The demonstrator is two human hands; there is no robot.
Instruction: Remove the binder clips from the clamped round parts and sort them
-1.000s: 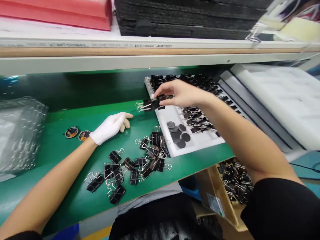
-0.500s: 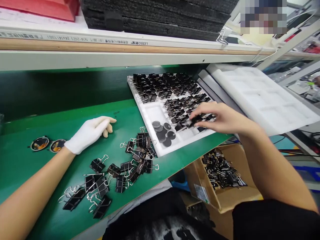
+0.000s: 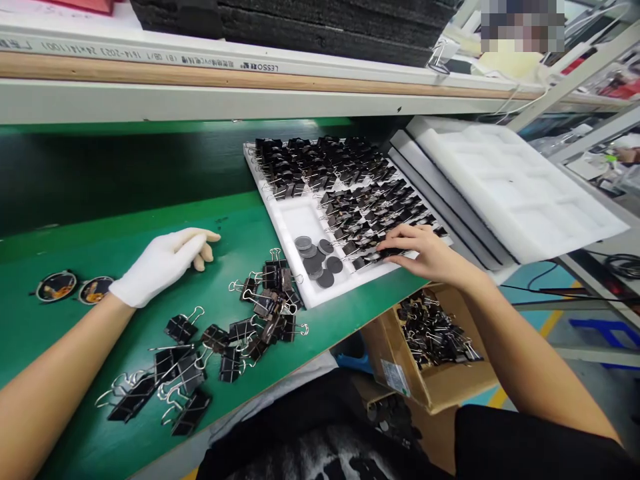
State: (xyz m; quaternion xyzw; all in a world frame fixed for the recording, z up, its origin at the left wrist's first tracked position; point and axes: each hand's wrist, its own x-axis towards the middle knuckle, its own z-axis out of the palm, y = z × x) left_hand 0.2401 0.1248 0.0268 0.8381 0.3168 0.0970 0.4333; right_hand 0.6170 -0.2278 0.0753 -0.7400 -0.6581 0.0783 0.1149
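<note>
My left hand (image 3: 167,261), in a white glove, rests on the green tabletop with its index finger stretched out and the others loosely bent; I see nothing in it. Two small round pieces with orange patterns (image 3: 57,287) lie beside its wrist. At the near right corner of the white foam tray (image 3: 327,294), my right hand (image 3: 420,253) is bare and pinches a black binder clip (image 3: 389,253), partly hidden by the fingers. Rows of black binder clips (image 3: 320,160) fill most of the tray. Dark round discs (image 3: 315,261) lie in its near left compartment.
Loose binder clips (image 3: 230,363) are scattered between my left hand and the tray. A cardboard box (image 3: 425,390) of clips stands below the table edge. White foam trays (image 3: 505,180) are stacked at right. A shelf (image 3: 200,100) runs above; a person is partly visible behind.
My right hand has lowered the binder clip to the tray's near right part, by the other clips. My left hand keeps its pose. The whole view has shifted slightly.
</note>
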